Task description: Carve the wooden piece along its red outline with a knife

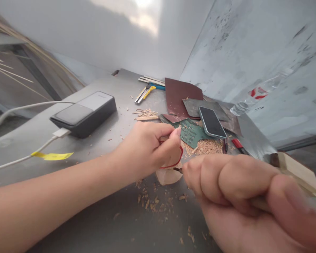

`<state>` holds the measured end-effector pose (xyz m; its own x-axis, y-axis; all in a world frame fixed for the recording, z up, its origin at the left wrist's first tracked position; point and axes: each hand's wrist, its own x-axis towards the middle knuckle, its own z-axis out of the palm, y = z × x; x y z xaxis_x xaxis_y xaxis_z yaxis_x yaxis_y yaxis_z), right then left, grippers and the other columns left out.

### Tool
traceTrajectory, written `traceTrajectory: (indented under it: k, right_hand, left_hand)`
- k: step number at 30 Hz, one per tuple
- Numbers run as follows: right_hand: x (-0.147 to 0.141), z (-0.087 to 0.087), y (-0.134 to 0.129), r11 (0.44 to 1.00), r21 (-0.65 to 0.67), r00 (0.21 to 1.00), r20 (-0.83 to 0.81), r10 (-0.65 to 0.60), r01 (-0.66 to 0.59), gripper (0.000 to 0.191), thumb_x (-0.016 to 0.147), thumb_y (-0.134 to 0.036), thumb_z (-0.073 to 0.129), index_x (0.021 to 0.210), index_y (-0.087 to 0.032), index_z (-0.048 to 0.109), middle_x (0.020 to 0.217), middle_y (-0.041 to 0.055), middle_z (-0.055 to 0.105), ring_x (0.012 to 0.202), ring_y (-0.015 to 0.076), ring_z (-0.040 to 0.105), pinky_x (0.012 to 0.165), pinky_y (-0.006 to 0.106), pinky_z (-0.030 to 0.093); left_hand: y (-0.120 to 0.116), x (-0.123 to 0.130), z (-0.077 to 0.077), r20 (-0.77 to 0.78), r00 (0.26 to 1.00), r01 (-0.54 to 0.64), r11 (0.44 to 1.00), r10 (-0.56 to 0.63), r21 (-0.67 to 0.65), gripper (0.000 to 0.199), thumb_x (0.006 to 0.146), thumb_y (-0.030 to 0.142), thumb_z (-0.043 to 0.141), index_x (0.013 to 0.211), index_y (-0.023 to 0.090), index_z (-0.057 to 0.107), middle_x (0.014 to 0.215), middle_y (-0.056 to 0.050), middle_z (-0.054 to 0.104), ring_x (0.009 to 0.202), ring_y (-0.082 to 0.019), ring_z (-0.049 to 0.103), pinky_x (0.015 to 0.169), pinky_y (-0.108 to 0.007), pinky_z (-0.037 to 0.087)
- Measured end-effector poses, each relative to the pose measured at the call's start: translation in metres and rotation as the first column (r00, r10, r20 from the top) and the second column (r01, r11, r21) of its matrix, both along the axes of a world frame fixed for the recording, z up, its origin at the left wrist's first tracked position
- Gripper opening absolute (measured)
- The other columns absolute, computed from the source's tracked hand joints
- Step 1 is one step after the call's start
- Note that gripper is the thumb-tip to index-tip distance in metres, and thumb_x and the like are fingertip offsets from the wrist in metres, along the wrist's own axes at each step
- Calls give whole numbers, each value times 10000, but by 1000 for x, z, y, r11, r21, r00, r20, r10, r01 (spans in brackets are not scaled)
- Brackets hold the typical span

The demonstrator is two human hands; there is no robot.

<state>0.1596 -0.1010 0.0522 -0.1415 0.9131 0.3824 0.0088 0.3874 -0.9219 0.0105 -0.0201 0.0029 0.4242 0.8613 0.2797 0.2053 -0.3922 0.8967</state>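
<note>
My left hand (150, 146) is closed around a pale wooden piece (169, 177) with a red line drawn along its edge. Most of that piece is hidden under the fingers. My right hand (226, 182) is a fist around a thin carving tool (177, 170); only its dark metal tip shows, at the wood's right side. Whether the tip cuts into the wood I cannot tell. Curled wood shavings (210, 147) are heaped just beyond the hands, and smaller chips are scattered below them.
Beyond the hands are green sandpaper (192, 133), a phone (212, 122), brown sandpaper (180, 95) and a yellow utility knife (145, 94). A power bank (85, 112) with white cables stands left. A red marker (238, 144), bottle (258, 93) and wood block (297, 172) are right.
</note>
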Motion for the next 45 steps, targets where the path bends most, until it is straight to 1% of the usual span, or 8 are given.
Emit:
traceTrajectory:
  k: [4, 8, 12, 19, 25, 30, 38, 45]
  right_hand:
    - [-7, -7, 9, 1000, 0, 1000, -9, -29, 29, 550, 909, -453, 623, 583, -202, 258, 498, -29, 236, 469, 138, 336, 509, 384, 376]
    - [-17, -12, 15, 996, -20, 991, -95, -91, 89, 619, 969, -427, 568, 512, -172, 238, 448, -40, 208, 434, 108, 293, 476, 343, 313]
    - [-20, -16, 18, 992, -22, 975, -183, -127, 125, 619, 989, -428, 531, 490, -182, 259, 454, -37, 244, 442, 113, 299, 477, 336, 307]
    - [-20, -22, 25, 979, -20, 958, -202, -203, 203, 502, 942, -293, 470, 486, -207, 277, 467, -45, 229, 423, 113, 281, 483, 329, 302]
    - [-19, -25, 27, 995, -20, 963, -249, -104, 103, 448, 921, -315, 446, 506, -215, 310, 486, -41, 205, 423, 115, 247, 448, 311, 239]
    - [-21, -23, 34, 981, -88, 924, -332, -191, 172, 458, 924, -324, 456, 518, -211, 277, 488, -44, 175, 414, 104, 204, 414, 295, 208]
    - [-16, -30, 43, 956, -242, 868, -426, -256, 163, 504, 874, -421, 582, 539, -217, 266, 480, -58, 196, 415, 89, 185, 392, 274, 190]
    - [-7, -20, 32, 991, -127, 924, -371, -90, 46, 526, 881, -393, 597, 525, -198, 262, 475, -53, 209, 415, 79, 217, 409, 275, 235]
  left_hand:
    - [0, 2, -1, 12, 1000, 21, 997, -21, -69, 426, 1017, 357, 452, 636, 180, 519, 521, 29, 546, 489, -78, 439, 448, -182, 365]
    - [-1, 2, 1, -20, 1000, 18, 998, -19, -64, 435, 1010, 346, 449, 615, 179, 521, 526, 27, 564, 483, -77, 461, 451, -184, 361]
    - [-3, 0, 4, -64, 998, -16, 1000, 16, -3, 458, 991, 328, 473, 560, 183, 423, 488, 43, 474, 477, -71, 405, 439, -186, 313]
    - [-5, 2, 4, -164, 984, -62, 997, 68, 40, 450, 974, 399, 467, 582, 188, 407, 539, 43, 331, 531, -92, 300, 446, -217, 247]
    - [-6, 3, 4, -165, 983, -72, 997, 77, 36, 455, 979, 398, 437, 580, 185, 393, 551, 42, 323, 544, -93, 294, 464, -222, 241]
    - [-6, 4, 8, -177, 980, -101, 994, 92, -40, 448, 974, 390, 440, 584, 176, 500, 545, 41, 346, 534, -92, 318, 474, -229, 252]
    - [-3, 5, 5, -175, 972, -173, 982, 158, -75, 453, 963, 405, 417, 580, 180, 509, 547, 30, 348, 533, -101, 318, 474, -237, 250]
    - [-2, 3, 2, -151, 977, -161, 984, 148, -77, 439, 953, 443, 424, 596, 192, 481, 558, 24, 331, 549, -114, 322, 474, -240, 261]
